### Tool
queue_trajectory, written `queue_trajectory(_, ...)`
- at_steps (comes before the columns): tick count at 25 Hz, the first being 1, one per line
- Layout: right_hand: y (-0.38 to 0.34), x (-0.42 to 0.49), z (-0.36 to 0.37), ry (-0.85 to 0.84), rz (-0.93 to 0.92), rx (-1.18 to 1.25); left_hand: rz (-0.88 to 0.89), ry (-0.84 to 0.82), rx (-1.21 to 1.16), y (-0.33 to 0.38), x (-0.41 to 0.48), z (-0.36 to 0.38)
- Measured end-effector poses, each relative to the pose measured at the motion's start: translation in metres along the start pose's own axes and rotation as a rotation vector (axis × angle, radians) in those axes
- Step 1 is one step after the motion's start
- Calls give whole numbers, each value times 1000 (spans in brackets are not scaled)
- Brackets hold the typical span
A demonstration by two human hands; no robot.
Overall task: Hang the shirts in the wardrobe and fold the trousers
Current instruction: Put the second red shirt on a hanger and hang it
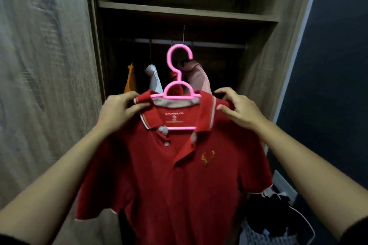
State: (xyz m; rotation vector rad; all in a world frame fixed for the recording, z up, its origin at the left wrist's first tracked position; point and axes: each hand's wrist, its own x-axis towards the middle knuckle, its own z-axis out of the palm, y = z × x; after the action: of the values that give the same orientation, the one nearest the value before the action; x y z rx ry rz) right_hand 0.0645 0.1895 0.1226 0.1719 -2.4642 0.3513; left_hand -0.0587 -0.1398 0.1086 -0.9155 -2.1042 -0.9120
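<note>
Where shirts hang: wardrobe

Red polo shirt up on a pink hanger, collar open, front facing us, held upright before the open wardrobe, hook below the rail.

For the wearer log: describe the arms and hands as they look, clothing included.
Both forearms are bare down to the left hand and right hand. No rings, watch or gloves show. A dark sleeve edge shows at each bottom corner of the picture, left and right.
</note>
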Motion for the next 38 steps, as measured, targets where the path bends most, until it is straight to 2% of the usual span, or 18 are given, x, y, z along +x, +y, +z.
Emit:
queue_trajectory(3, 30, -23, -1, -160, 158, 122, -79, -10, -74, -21, 4, -18)
queue_trajectory(4, 40, -29, 3, -144, 169, 155, -78, -27, -69, -25, 4, -22)
queue_trajectory(6, 45, -31, 4, 53, 246, 236, -65, -72, -58, -29, 5, -24)
queue_trajectory(8, 43, -26, 2, 134, 302, 81, -94, -55, -104, -30, 5, -23)
queue_trajectory(9, 38, -24, 2, 136, 291, -45, -109, -30, -117, -30, 6, -22)
queue_trajectory(11, 19, -16, 2, 198, 158, -66, -117, -7, -124, -30, 9, -21)
queue_trajectory(14, -21, 11, 3, 65, -38, -95, -86, -44, -145, -23, 20, -17)
queue_trajectory(16, -37, 28, 5, 0, -24, -117, -39, -81, -131, -14, 27, -11)
queue_trajectory(20, -30, 33, 8, 12, 49, 148, 21, -224, -25, -18, 28, -15)
queue_trajectory(23, -18, 30, 6, 40, 70, 199, -42, -323, -42, -45, 12, -23)
queue_trajectory(26, -12, 33, 9, 28, 103, 178, -132, -151, -168, -56, -4, -15)
queue_trajectory(28, -21, 31, 13, 171, 171, -63, -135, -20, -220, -50, -8, -9)
queue_trajectory(30, -41, 26, 24, 383, 128, -192, -119, 46, -246, -40, -9, -4)
queue_trajectory(31, -53, 22, 33, 407, 88, -126, -97, 51, -243, -34, -10, -1)
queue_trajectory(32, -66, 18, 44, 359, 108, 46, -73, 45, -231, -28, -12, 4)
queue_trajectory(34, -89, 16, 55, 144, 377, 548, -30, 32, -214, -11, -19, 13)
queue_trajectory(36, -94, 17, 65, 32, 598, 983, -33, 37, -215, 9, -28, 21)
queue_trajectory(38, -92, 18, 72, 88, 643, 1088, -41, 32, -222, 31, -39, 27)
